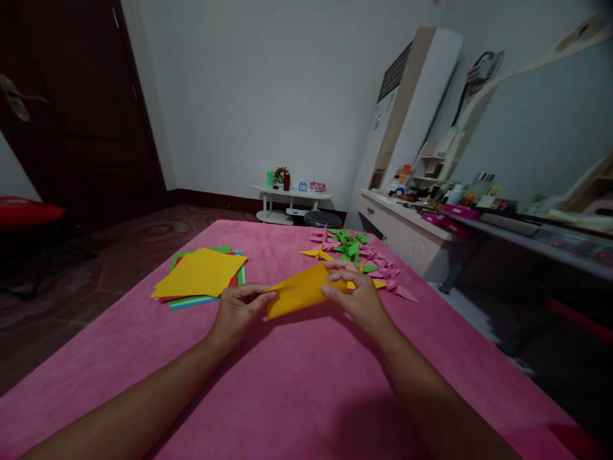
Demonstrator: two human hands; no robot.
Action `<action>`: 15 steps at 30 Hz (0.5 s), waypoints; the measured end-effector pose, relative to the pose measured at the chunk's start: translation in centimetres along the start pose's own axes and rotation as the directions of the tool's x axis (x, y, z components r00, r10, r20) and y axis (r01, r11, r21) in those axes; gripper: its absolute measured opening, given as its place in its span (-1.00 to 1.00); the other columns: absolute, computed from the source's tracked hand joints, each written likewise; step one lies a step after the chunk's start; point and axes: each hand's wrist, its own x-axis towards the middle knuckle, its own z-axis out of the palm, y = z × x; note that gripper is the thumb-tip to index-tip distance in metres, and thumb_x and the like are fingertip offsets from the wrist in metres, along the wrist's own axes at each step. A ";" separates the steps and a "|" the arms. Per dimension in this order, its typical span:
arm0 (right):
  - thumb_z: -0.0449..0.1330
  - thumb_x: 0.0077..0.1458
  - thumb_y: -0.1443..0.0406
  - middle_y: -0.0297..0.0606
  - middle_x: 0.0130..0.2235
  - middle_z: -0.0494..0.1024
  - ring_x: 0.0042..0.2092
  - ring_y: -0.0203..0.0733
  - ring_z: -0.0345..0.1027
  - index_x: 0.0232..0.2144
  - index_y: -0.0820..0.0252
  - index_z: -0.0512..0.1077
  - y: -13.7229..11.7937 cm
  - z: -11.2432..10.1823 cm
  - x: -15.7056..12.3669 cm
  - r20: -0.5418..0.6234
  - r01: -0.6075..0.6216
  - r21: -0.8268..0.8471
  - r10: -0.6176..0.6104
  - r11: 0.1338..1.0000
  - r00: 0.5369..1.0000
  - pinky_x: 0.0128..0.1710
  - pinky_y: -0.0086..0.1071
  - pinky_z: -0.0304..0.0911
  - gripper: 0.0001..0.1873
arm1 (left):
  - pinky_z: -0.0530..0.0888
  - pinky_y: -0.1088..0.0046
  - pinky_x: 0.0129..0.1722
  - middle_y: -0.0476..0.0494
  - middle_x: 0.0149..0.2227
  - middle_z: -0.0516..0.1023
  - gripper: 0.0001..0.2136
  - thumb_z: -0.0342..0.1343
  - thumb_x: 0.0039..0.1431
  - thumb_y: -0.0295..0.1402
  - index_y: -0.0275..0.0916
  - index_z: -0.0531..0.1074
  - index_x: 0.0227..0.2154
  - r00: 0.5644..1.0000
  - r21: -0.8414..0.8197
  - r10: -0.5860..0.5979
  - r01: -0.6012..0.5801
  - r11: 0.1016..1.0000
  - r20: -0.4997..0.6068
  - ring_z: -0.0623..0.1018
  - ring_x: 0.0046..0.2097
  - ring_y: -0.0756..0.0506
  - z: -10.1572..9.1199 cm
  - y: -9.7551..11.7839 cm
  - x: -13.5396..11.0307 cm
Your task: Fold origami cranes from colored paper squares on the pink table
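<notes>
A yellow sheet of paper [301, 292], seemingly folded to an oblong, is held slightly tilted above the pink cloth-covered table [287, 383]. My left hand [239, 313] pinches its left end between thumb and fingers. At the other end, my right hand [358, 295] grips the paper with the thumb in front; some fingertips are hidden behind it. To the left lies a loose stack of coloured paper squares [204, 271], yellow on top. Beyond my right hand sit several folded paper cranes: green cranes [349, 244], pink cranes [380, 260] and a yellow crane [320, 253].
A white dressing table [407, 220] with bottles and boxes stands along the right, below a mirror [541, 128]. Against the far wall is a low white stand [292, 193] with small items. A red-topped stool [29, 214] is at far left, near a dark door [71, 128].
</notes>
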 end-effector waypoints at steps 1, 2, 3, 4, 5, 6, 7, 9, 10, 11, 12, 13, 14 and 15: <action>0.33 -0.19 0.25 -0.18 -0.06 0.43 0.01 -0.04 0.27 -0.53 0.14 0.50 0.3 -0.1 0.0 0.018 -0.056 0.101 0.054 0.993 0.998 -0.03 -0.18 0.16 -0.89 | 0.40 0.61 -0.54 -0.07 -0.55 0.57 -0.87 0.26 -0.12 -0.32 -0.28 0.57 -0.51 1.000 -0.013 -0.009 0.009 1.000 -0.006 0.47 -0.53 0.02 0.0 0.0 0.0; 0.33 -0.20 0.23 -0.18 -0.03 0.43 0.03 -0.04 0.27 -0.52 0.13 0.51 0.5 -0.1 0.0 0.045 -0.111 0.195 0.104 0.974 0.994 0.00 -0.17 0.15 -0.87 | 0.41 0.61 -0.53 -0.07 -0.54 0.57 -0.88 0.27 -0.13 -0.33 -0.28 0.57 -0.51 1.000 -0.023 -0.016 0.015 1.000 -0.009 0.48 -0.52 0.02 0.0 0.1 0.0; 0.34 -0.22 0.21 -0.20 -0.01 0.43 0.04 -0.03 0.26 -0.51 0.12 0.51 0.6 -0.2 0.0 0.076 -0.161 0.278 0.146 0.947 0.986 0.02 -0.17 0.14 -0.85 | 0.42 0.61 -0.51 -0.07 -0.53 0.58 -0.88 0.27 -0.14 -0.33 -0.28 0.57 -0.52 1.000 -0.031 -0.019 0.019 0.999 -0.010 0.49 -0.50 0.02 0.0 0.1 0.0; 0.35 -0.23 0.20 -0.22 0.01 0.43 0.05 -0.04 0.26 -0.49 0.11 0.52 0.7 -0.1 -0.1 0.106 -0.204 0.350 0.178 0.914 0.978 0.04 -0.17 0.13 -0.82 | 0.42 0.61 -0.50 -0.07 -0.53 0.58 -0.88 0.28 -0.14 -0.34 -0.28 0.57 -0.52 1.000 -0.038 -0.024 0.024 0.999 -0.007 0.49 -0.50 0.01 0.0 0.2 0.0; 0.36 -0.24 0.19 -0.25 0.02 0.43 0.06 -0.04 0.26 -0.45 0.09 0.53 0.7 -0.1 -0.1 0.131 -0.239 0.406 0.202 0.882 0.971 0.05 -0.18 0.13 -0.79 | 0.42 0.61 -0.50 -0.07 -0.54 0.57 -0.88 0.28 -0.14 -0.33 -0.29 0.57 -0.53 1.000 -0.046 -0.031 0.031 0.998 0.000 0.49 -0.50 0.01 0.0 0.2 -0.1; 0.36 -0.24 0.18 -0.26 0.02 0.43 0.06 -0.05 0.26 -0.40 0.08 0.54 0.7 -0.1 -0.2 0.150 -0.266 0.447 0.222 0.854 0.964 0.05 -0.20 0.14 -0.75 | 0.42 0.60 -0.51 -0.07 -0.54 0.57 -0.88 0.28 -0.14 -0.33 -0.29 0.57 -0.53 0.999 -0.057 -0.041 0.041 0.998 0.008 0.49 -0.50 0.01 0.0 0.3 -0.1; 0.36 -0.24 0.18 -0.26 0.01 0.45 0.05 -0.05 0.27 -0.36 0.08 0.54 0.6 -0.1 -0.3 0.162 -0.286 0.473 0.237 0.833 0.958 0.03 -0.21 0.15 -0.71 | 0.42 0.60 -0.51 -0.07 -0.54 0.57 -0.87 0.28 -0.14 -0.33 -0.29 0.56 -0.52 0.998 -0.071 -0.053 0.054 0.996 0.017 0.49 -0.50 0.01 0.0 0.3 -0.2; 0.36 -0.24 0.17 -0.25 -0.07 0.49 0.00 -0.06 0.31 -0.32 0.10 0.54 0.6 -0.1 -0.4 0.151 -0.302 0.505 0.262 0.809 0.953 -0.03 -0.25 0.20 -0.67 | 0.43 0.60 -0.52 -0.07 -0.54 0.57 -0.87 0.28 -0.14 -0.33 -0.30 0.56 -0.51 0.996 -0.099 -0.081 0.084 0.992 0.035 0.49 -0.51 0.01 0.0 0.3 -0.2; 0.36 -0.25 0.18 -0.24 -0.12 0.51 -0.04 -0.07 0.33 -0.35 0.12 0.55 0.7 -0.1 -0.4 0.129 -0.299 0.511 0.272 0.806 0.954 -0.07 -0.28 0.23 -0.68 | 0.43 0.59 -0.52 -0.07 -0.54 0.57 -0.87 0.28 -0.14 -0.33 -0.30 0.56 -0.51 0.995 -0.108 -0.091 0.095 0.990 0.042 0.49 -0.51 0.01 0.0 0.3 -0.3; 0.37 -0.27 0.18 -0.24 -0.18 0.53 -0.08 -0.08 0.35 -0.40 0.14 0.55 0.8 -0.1 -0.4 0.098 -0.288 0.509 0.278 0.811 0.956 -0.12 -0.30 0.24 -0.71 | 0.43 0.59 -0.52 -0.07 -0.54 0.57 -0.87 0.28 -0.14 -0.33 -0.30 0.56 -0.51 0.994 -0.114 -0.098 0.102 0.988 0.046 0.49 -0.51 0.01 0.0 0.3 -0.3; 0.38 -0.28 0.19 -0.25 -0.24 0.54 -0.14 -0.11 0.37 -0.46 0.16 0.55 1.0 -0.1 -0.4 0.062 -0.272 0.502 0.280 0.821 0.958 -0.16 -0.32 0.25 -0.75 | 0.43 0.59 -0.52 -0.06 -0.54 0.57 -0.87 0.28 -0.14 -0.34 -0.30 0.55 -0.51 0.993 -0.116 -0.103 0.108 0.987 0.048 0.49 -0.51 0.01 0.0 0.3 -0.3; 0.38 -0.28 0.20 -0.27 -0.31 0.54 -0.20 -0.14 0.38 -0.50 0.17 0.54 1.2 0.0 -0.4 0.029 -0.258 0.492 0.281 0.831 0.959 -0.20 -0.34 0.25 -0.78 | 0.43 0.59 -0.52 -0.06 -0.54 0.57 -0.87 0.28 -0.14 -0.34 -0.30 0.55 -0.51 0.993 -0.119 -0.107 0.112 0.987 0.048 0.49 -0.51 0.01 0.1 0.3 -0.3; 0.38 -0.28 0.21 -0.29 -0.37 0.53 -0.27 -0.19 0.37 -0.53 0.18 0.53 1.4 0.0 -0.4 0.004 -0.248 0.485 0.282 0.838 0.959 -0.25 -0.36 0.25 -0.80 | 0.43 0.59 -0.52 -0.06 -0.53 0.57 -0.87 0.28 -0.13 -0.34 -0.29 0.55 -0.50 0.993 -0.121 -0.109 0.114 0.986 0.047 0.49 -0.51 0.01 0.1 0.3 -0.4; 0.38 -0.27 0.21 -0.32 -0.42 0.52 -0.35 -0.23 0.36 -0.55 0.19 0.52 1.5 0.1 -0.3 -0.013 -0.244 0.484 0.286 0.840 0.958 -0.30 -0.38 0.24 -0.81 | 0.43 0.59 -0.52 -0.06 -0.53 0.57 -0.87 0.27 -0.13 -0.33 -0.29 0.55 -0.50 0.993 -0.123 -0.111 0.116 0.986 0.047 0.49 -0.51 0.01 0.1 0.4 -0.4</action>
